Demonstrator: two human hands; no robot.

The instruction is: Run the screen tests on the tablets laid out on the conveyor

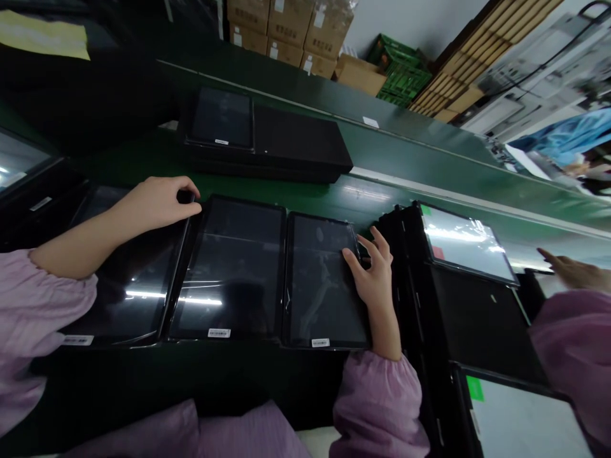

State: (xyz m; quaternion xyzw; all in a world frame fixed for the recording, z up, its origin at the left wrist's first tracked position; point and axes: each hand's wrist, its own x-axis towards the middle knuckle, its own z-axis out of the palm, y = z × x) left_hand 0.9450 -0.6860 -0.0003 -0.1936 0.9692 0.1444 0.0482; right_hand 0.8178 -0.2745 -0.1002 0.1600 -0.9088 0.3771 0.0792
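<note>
Three dark glossy panels lie side by side in front of me: a left panel, a middle panel and a right panel, each with a small white label at its near edge. My left hand is over the gap between the left and middle panels, near their far ends, thumb and forefinger apart, holding nothing. At the right panel's right edge is my right hand, its fingers spread and curved, with nothing visible between them.
Beyond the panels, a black tray stack carries another dark panel. Tall black trays with pale panels stand on the right, where another person's hand reaches in. Cartons and green crates are behind.
</note>
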